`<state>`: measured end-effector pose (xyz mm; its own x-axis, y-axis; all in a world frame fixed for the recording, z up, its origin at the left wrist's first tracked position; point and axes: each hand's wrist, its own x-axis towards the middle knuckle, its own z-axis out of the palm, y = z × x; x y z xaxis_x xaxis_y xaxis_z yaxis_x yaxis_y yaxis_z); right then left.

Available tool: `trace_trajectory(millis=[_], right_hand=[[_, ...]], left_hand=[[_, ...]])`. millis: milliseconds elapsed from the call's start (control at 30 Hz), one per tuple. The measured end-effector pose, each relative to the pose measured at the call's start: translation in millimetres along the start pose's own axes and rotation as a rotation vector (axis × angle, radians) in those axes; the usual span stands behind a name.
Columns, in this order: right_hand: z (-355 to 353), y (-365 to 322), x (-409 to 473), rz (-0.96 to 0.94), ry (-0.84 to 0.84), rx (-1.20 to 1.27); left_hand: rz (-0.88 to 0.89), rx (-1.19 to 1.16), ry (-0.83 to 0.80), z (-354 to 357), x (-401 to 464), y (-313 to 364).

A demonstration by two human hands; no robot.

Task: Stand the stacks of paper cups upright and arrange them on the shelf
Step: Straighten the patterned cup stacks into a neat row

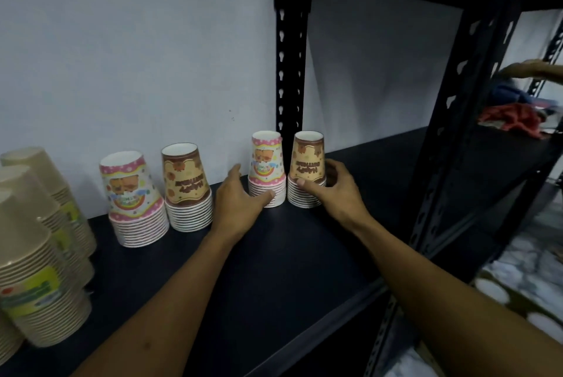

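Observation:
Four printed cup stacks stand mouth-down on the dark shelf (274, 254). My left hand (240, 197) grips the base of a pink stack (266, 163), thumb across its lower rims. My right hand (332, 184) curls round the base of a brown stack (307, 163) right beside it, thumb on the front rims. The two stacks stand upright, nearly touching. Farther left stand another pink stack (134, 200) and another brown stack (187, 187), both untouched.
Several beige cup stacks (33, 254) crowd the shelf's left end. A black perforated post (289, 41) rises behind the held stacks, another upright (451, 133) stands at the right. Red and blue cloth (515, 117) lies on a neighbouring shelf. Patterned floor (518, 279) shows lower right.

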<state>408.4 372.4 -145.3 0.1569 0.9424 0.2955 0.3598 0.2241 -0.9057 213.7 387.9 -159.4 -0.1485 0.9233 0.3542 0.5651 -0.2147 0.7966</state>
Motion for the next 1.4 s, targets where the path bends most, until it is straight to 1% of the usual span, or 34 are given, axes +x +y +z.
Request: trace_trajectory(millis=[133, 233, 433, 800, 1167, 1400], right_hand=[[3.8, 0.6, 6.2, -0.025, -0.061, 0.015], [4.5, 5.3, 9.7, -0.035, -0.076, 0.028], [3.1, 8.5, 11.5, -0.037, -0.068, 0.035], [2.8, 8.8, 0.0, -0.072, -0.087, 0.004], [4.2, -0.5, -28.9, -0.113, -0.156, -0.022], [5.0, -11.8, -55.8, -0.117, -0.212, -0.027]], left_hand=[[0.011, -0.125, -0.057, 4.1, 8.7, -0.5], [0.069, -0.185, -0.119, 6.0, 11.7, -2.3], [0.107, -0.224, -0.131, 6.5, 9.9, -5.2], [0.088, -0.205, -0.097, -3.8, -11.9, -1.6], [0.032, -0.171, -0.027, -27.8, -58.5, 5.2], [0.014, -0.188, 0.023, -48.0, -93.0, 10.2]])
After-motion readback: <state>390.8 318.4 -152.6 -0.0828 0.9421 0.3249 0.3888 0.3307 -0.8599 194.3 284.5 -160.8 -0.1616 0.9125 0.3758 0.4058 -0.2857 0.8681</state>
